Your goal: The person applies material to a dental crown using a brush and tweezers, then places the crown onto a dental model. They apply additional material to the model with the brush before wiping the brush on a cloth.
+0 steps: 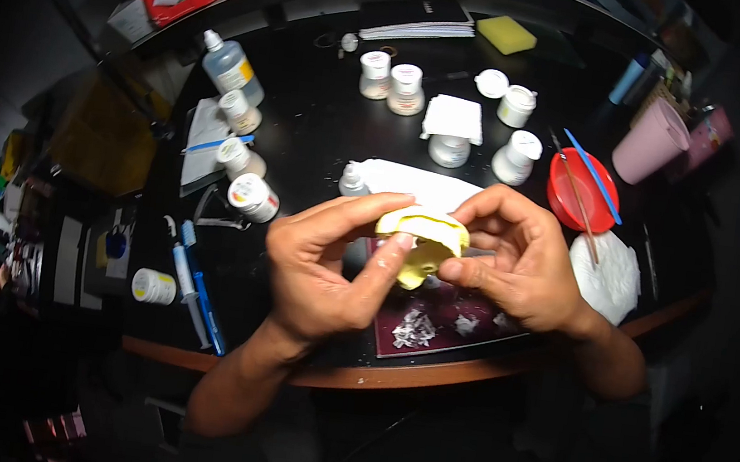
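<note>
A yellow dental model point(424, 257) with a curved, arch-like upper rim is held up in front of me between both hands. My left hand point(329, 267) grips its left side, thumb on the front and index finger along the top edge. On the right side, my right hand point(521, 265) pinches it between thumb and curled fingers. Below the model lies a dark maroon slab point(430, 346) with small heaps of whitish material point(414, 329). A white sheet point(417, 182) and a small dropper bottle point(354, 180) are just behind my hands.
On the right stand a red bowl point(565, 203) with a brush point(575, 195) and blue stick across it, a crumpled white tissue point(606, 281) and a pink cup point(651, 143). Several white-lidded jars point(407, 91) stand further back. Toothbrush-like blue tools point(202, 299) lie left.
</note>
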Available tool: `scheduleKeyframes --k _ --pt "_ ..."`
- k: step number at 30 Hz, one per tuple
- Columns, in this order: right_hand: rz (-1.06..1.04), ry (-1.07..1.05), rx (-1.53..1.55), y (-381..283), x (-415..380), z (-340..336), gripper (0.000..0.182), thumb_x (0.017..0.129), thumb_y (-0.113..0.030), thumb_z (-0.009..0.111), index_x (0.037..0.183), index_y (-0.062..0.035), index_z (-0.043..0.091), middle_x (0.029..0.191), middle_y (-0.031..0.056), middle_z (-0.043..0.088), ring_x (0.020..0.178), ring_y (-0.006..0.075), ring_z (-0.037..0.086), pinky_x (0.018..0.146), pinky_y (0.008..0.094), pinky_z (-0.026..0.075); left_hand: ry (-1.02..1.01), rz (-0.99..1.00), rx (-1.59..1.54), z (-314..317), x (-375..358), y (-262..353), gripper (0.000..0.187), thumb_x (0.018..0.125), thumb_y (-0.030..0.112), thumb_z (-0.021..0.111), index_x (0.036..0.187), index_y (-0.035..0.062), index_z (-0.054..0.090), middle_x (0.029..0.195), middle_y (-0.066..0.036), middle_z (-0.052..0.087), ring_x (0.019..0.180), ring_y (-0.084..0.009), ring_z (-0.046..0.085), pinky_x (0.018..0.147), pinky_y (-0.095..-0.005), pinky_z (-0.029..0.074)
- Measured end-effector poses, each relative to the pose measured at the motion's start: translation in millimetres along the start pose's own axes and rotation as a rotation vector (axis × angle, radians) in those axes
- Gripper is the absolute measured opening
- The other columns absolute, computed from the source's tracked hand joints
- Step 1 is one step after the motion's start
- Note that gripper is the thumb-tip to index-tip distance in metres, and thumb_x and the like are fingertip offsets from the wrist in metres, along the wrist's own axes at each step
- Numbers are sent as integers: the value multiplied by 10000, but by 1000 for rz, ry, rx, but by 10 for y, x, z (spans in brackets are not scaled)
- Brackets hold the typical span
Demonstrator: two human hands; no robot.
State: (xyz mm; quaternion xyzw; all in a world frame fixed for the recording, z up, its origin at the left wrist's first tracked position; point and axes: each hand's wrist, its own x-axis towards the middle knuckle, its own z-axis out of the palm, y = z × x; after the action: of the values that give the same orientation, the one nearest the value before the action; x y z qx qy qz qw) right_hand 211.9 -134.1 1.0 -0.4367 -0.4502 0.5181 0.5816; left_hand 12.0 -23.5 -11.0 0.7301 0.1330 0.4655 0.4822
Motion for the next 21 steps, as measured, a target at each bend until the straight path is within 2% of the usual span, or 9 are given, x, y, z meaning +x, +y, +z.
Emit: scheduleKeyframes --k 2,3,5,7,8,10,13,16,21 --pt "-20 41 -221 -261 -17 18 362 923 -49 819 1226 14 633 1164 89 680 1057 129 686 811 237 618 16 -43 -42 1 -9 17 328 874 -106 731 1201 -121 718 1089 -205 750 1008 -221 750 901 -294 593" --pt "-230 142 -342 -237 -16 -52 291 944 -70 800 1197 4 676 1123 66 699 1014 98 676 742 207 587 6 -27 -32 -8 -5 9 332 875 -107 731 1207 -123 714 1094 -206 746 1015 -223 747 909 -294 592" --pt "-550 402 -571 -380 4 -326 180 972 -45 752 1136 15 705 1013 57 711 951 80 663 728 210 556 17 -7 -11 -6 -12 -10 334 870 -109 735 1203 -123 717 1087 -204 746 1018 -220 745 913 -293 592" --pt "-490 634 -846 -576 -114 -588 83 969 -13 712 1035 18 751 921 25 723 849 66 664 736 242 541 11 6 -2 2 -6 -14 329 868 -108 737 1196 -118 723 1083 -205 750 1014 -215 744 914 -291 591" --pt "-336 701 -1078 -696 -176 -661 90 910 28 714 986 29 763 877 65 741 824 107 700 723 274 548 10 12 9 -7 -2 -12 327 866 -108 738 1193 -115 726 1081 -205 752 1012 -212 744 915 -290 591" --pt "-266 587 -1335 -672 -197 -922 192 834 72 706 1004 16 777 884 144 750 799 225 736 732 338 568 17 28 9 -7 4 -19 329 860 -105 745 1188 -106 733 1077 -207 759 1008 -211 746 909 -292 590" --pt "-149 369 -1510 -566 -173 -1033 285 789 102 681 1031 -3 790 909 202 746 795 334 733 756 399 576 14 94 44 -12 17 -43 334 850 -100 754 1183 -92 741 1079 -212 766 1004 -218 750 899 -300 591" --pt "-86 236 -1453 -493 -142 -1055 311 780 116 667 1033 -9 797 909 206 741 829 355 731 780 425 574 23 167 86 -25 17 -32 338 838 -97 761 1176 -82 748 1079 -222 770 999 -237 757 890 -314 593" --pt "-353 168 -1467 -448 -191 -1167 222 805 99 698 985 4 787 850 171 722 727 324 693 702 417 554 17 269 128 -23 44 -45 342 821 -86 769 1162 -67 757 1062 -232 775 985 -260 768 883 -326 598"
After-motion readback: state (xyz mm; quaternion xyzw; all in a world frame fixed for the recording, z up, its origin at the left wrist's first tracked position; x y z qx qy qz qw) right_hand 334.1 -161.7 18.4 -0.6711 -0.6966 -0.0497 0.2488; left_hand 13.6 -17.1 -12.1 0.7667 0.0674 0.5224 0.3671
